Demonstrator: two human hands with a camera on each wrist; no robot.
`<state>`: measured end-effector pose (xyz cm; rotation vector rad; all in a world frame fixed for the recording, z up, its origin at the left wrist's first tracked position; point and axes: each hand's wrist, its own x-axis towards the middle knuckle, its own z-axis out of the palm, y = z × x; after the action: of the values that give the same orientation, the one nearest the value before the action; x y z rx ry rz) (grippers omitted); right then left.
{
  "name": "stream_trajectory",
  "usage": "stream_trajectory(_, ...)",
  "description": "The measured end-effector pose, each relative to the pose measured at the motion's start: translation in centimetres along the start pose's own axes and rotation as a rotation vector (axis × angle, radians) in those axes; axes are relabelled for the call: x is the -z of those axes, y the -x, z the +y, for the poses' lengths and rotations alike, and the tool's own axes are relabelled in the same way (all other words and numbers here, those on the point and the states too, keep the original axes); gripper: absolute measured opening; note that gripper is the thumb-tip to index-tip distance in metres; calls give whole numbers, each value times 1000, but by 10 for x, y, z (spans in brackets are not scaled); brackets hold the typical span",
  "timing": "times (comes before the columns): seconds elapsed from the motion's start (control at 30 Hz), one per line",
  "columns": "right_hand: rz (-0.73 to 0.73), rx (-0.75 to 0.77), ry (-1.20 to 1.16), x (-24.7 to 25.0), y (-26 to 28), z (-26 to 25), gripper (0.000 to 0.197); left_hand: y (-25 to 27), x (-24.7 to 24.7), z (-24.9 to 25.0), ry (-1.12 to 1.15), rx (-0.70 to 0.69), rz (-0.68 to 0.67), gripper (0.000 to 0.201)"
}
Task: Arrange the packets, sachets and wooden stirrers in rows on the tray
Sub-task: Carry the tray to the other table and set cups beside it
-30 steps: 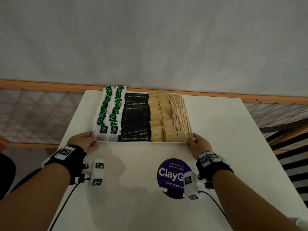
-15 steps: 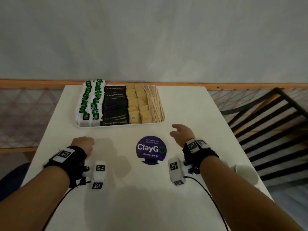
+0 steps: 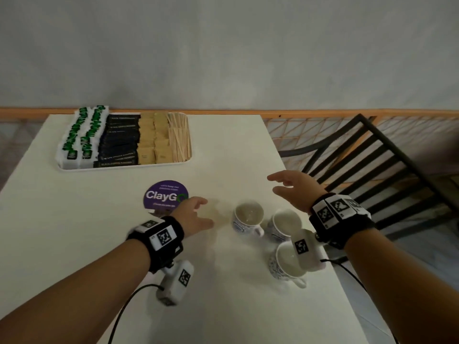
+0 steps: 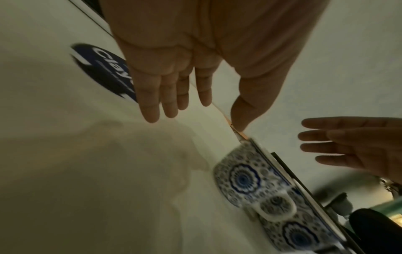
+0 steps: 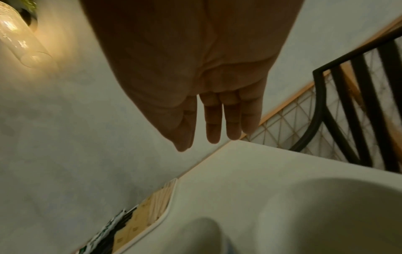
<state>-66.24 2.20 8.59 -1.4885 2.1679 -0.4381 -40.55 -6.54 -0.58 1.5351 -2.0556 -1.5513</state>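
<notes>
The white tray sits at the table's far left, filled in rows: green-and-white packets, black coffee sachets, tan sachets and wooden stirrers. The tray's corner also shows in the right wrist view. My left hand hovers open over the table just left of a patterned cup, fingers straight. Above the cups, my right hand is held open with spread fingers. Neither hand holds anything.
Three blue-patterned white cups stand near the table's right edge: the near one, a middle one and the left one. A purple round ClayGo sticker lies mid-table. A black slatted chair stands right of the table.
Both hands let go of the tray's front edge and drew back, then swung right toward the cups. My view turned right, so the tray now lies far left.
</notes>
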Motion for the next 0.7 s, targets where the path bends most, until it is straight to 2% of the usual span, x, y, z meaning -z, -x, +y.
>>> stream_trajectory(0.17,-161,-5,49,0,17,56,51,4,-49,36,-119,-70,-62,94)
stream_trajectory(0.27,-191,-4,68,-2,29,80,62,5,-66,47,-204,-64,-48,108)
stream_trajectory(0.37,-237,-33,19,-5,40,99,78,5,-77,55,-227,-41,1,104)
stream_trajectory(0.43,-302,-67,-6,-11,44,108,82,4,-82,60,-248,-37,32,99)
stream_trajectory(0.5,-338,-92,5,-17,45,113,77,2,-85,62,-255,-27,53,98)
stream_trajectory(0.63,-391,-59,112,-18,46,108,45,0,-89,63,-264,-19,88,94)
stream_trajectory(0.7,-390,-16,148,-17,45,106,36,-1,-90,63,-265,-24,99,92)
